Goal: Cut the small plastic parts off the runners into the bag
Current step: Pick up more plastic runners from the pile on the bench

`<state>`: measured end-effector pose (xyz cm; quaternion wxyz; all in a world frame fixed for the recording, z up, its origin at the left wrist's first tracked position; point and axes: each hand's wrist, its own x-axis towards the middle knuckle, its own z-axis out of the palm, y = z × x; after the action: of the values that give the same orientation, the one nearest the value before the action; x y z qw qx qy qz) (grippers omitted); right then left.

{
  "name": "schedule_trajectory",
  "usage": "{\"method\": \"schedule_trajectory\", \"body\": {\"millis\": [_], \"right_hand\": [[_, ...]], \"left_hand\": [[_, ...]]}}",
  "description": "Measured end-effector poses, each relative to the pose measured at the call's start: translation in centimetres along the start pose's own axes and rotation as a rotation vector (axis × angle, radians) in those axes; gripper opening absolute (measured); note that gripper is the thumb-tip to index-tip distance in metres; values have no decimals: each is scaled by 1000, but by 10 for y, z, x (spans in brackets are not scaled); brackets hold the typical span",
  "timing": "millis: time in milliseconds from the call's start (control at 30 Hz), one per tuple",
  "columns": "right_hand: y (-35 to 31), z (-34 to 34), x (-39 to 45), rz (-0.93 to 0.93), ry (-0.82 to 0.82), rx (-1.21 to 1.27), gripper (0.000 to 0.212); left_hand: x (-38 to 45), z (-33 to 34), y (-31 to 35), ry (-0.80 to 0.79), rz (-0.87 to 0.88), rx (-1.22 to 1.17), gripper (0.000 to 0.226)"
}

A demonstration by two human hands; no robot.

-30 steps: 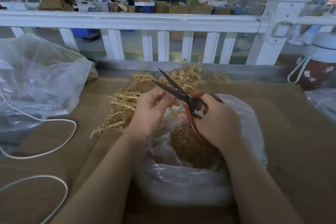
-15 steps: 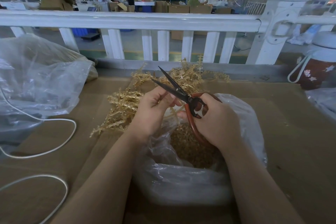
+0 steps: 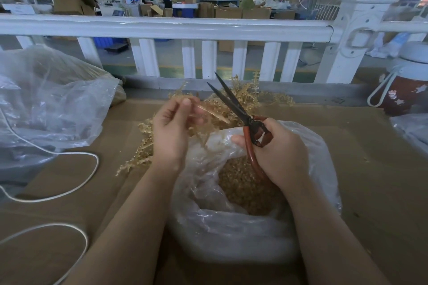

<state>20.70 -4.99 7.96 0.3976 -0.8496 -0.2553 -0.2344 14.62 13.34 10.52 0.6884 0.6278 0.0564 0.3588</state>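
My left hand [image 3: 172, 131] pinches a thin tan runner stick [image 3: 212, 114], blurred, over the far edge of the clear plastic bag [image 3: 231, 233]. My right hand [image 3: 276, 154] grips the red handles of the black-bladed scissors [image 3: 231, 102]; the blades stand slightly apart, pointing up and away to the left. The bag lies open below both hands and holds a heap of small tan cut parts [image 3: 245, 187]. A pile of tan runners with parts [image 3: 243, 97] lies on the cardboard behind the hands.
A large clear bag [image 3: 51, 102] lies at the left, with a white cord [image 3: 69, 190] looping across the brown cardboard surface [image 3: 382, 169]. A white railing [image 3: 176, 28] runs along the far edge. A dark red jug with a white lid [image 3: 405, 90] stands at the right.
My left hand has moved left and away from the scissors with the runner stick. The scissors have swung to point more upright, their blades closer together.
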Motion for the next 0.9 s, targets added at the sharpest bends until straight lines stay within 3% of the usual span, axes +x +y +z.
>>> {"method": "schedule_trajectory", "body": {"millis": [133, 300, 433, 500, 633, 767, 833, 900], "right_hand": [[0, -1, 0, 29, -4, -6, 63], [1, -1, 0, 55, -17, -26, 60], [3, 1, 1, 48, -46, -68, 55], [4, 2, 1, 53, -65, -81, 55], [5, 3, 2, 70, -74, -71, 60], [6, 3, 2, 64, -80, -86, 62], [8, 4, 2, 63, -88, -110, 62], [9, 6, 3, 77, -97, -137, 61]], "left_hand": [[15, -21, 3, 356, -161, -233, 19], [26, -41, 0, 646, -335, -528, 14], [29, -51, -5, 734, -444, -421, 29], [31, -51, -8, 736, -463, -271, 25], [33, -44, -13, 706, -477, 215, 46], [21, -29, -6, 653, -271, 725, 64], [16, -26, -6, 493, -50, 905, 51], [12, -17, -7, 203, 115, 982, 37]]}}
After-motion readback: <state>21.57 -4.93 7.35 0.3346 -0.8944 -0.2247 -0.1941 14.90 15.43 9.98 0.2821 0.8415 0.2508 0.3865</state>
